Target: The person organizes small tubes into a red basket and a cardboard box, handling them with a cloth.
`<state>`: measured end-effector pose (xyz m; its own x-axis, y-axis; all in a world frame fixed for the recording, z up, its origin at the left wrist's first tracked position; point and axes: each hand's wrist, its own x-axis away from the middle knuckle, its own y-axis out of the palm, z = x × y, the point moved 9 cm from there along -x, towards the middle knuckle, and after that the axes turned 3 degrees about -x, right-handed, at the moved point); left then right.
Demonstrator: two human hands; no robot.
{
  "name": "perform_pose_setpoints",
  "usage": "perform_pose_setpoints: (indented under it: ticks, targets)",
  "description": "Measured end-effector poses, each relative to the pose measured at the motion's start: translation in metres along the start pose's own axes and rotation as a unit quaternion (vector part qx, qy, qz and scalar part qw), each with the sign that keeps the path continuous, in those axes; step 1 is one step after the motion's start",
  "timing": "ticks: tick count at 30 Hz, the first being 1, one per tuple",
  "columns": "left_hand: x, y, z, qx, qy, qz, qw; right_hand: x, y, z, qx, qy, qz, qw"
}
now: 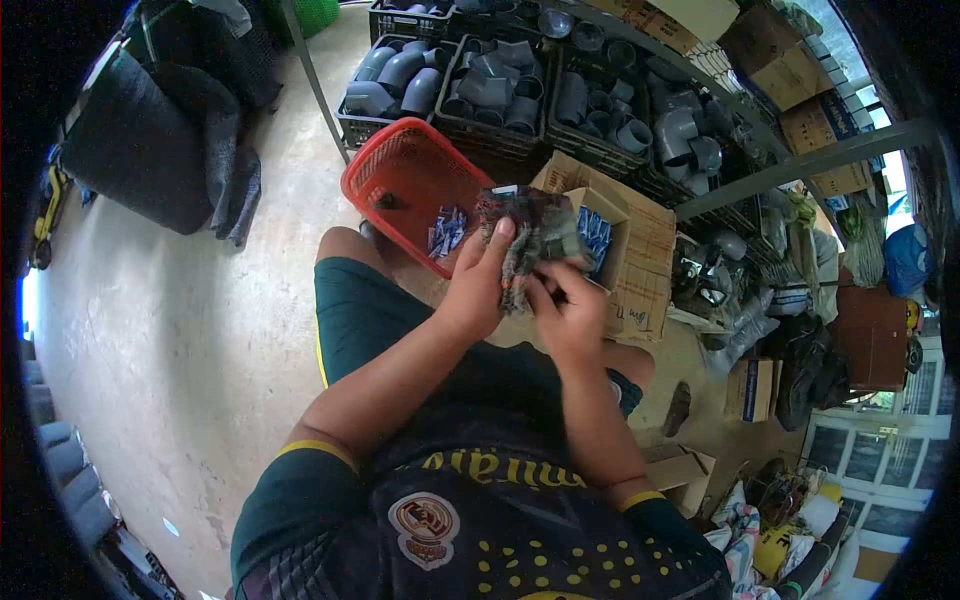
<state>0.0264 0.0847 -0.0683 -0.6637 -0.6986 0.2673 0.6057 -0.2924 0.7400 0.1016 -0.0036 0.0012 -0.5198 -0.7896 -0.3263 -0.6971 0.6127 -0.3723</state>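
red basket [400, 160]: blue pkts [447, 232] | box [645, 235]: more pkts [596, 238] | L hand [478, 285] + R hand [570, 312]: rag [535, 235]

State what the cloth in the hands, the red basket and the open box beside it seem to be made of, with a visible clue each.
The cloth looks like woven fabric, matt, perhaps cotton: checked, crumpling between left hand and right hand. The red basket seems moulded plastic, glossy, with open lattice walls. The box is brown cardboard, matt, with folded flaps.

Bare concrete floor [200, 330], red plastic basket [400, 170], open cardboard box [640, 250], black crates [395, 125] of grey pipe fittings [400, 75]
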Motion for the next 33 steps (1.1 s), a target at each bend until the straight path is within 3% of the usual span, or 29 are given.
perform_pose_setpoints:
  ticks: [2, 5, 7, 8, 12, 15, 16, 19, 21, 23, 24, 25, 26, 31, 33]
  targets:
    - [0.005, 0.000, 0.018, -0.076, 0.014, -0.012, 0.997, -0.006, -0.020, -0.013, 0.038, 0.020, -0.054, 0.998]
    - [0.006, 0.000, 0.015, -0.203, 0.045, -0.103, 0.973, -0.032, -0.058, -0.045, -0.044, 0.024, 0.049, 0.998]
    - [0.010, 0.013, 0.007, -0.301, 0.068, -0.167, 0.936, -0.051, -0.033, -0.034, -0.014, 0.043, -0.095, 0.994]
    - [0.017, 0.024, 0.016, -0.401, 0.144, -0.172, 0.888, -0.054, -0.022, -0.028, -0.001, 0.054, -0.166, 0.985]
    - [0.026, 0.031, 0.016, -0.470, 0.069, -0.299, 0.828, -0.053, -0.014, -0.001, -0.062, 0.134, -0.214, 0.966]
    - [0.038, 0.031, 0.034, -0.433, 0.138, -0.310, 0.835, -0.052, -0.004, 0.008, -0.048, 0.153, -0.225, 0.961]
    - [0.039, 0.028, 0.038, -0.437, 0.145, -0.306, 0.833, -0.047, 0.000, 0.011, -0.072, 0.206, -0.226, 0.950]
    - [0.023, -0.003, 0.044, -0.513, 0.119, -0.236, 0.816, -0.048, 0.010, 0.007, -0.044, 0.083, -0.209, 0.973]
    - [0.020, -0.023, 0.052, -0.556, 0.098, -0.165, 0.809, -0.045, 0.024, 0.011, -0.081, 0.089, -0.218, 0.968]
    - [0.011, -0.046, 0.061, -0.499, 0.091, -0.084, 0.858, -0.046, 0.037, 0.014, -0.097, 0.087, -0.239, 0.962]
    - [-0.002, -0.084, 0.057, -0.473, 0.076, -0.028, 0.877, -0.041, 0.044, 0.026, -0.159, 0.189, -0.251, 0.936]
    - [-0.008, -0.100, 0.065, -0.446, 0.060, 0.026, 0.893, -0.045, 0.042, 0.037, -0.180, 0.195, -0.218, 0.939]
    - [-0.009, -0.117, 0.064, -0.322, 0.005, 0.075, 0.944, -0.050, 0.042, 0.059, -0.200, 0.200, -0.183, 0.941]
    - [-0.030, -0.205, 0.052, -0.056, -0.024, 0.032, 0.998, -0.078, 0.046, 0.142, -0.255, 0.151, 0.000, 0.955]
    - [-0.029, -0.230, 0.037, -0.014, -0.047, 0.036, 0.998, -0.077, 0.057, 0.160, -0.088, 0.132, -0.022, 0.987]
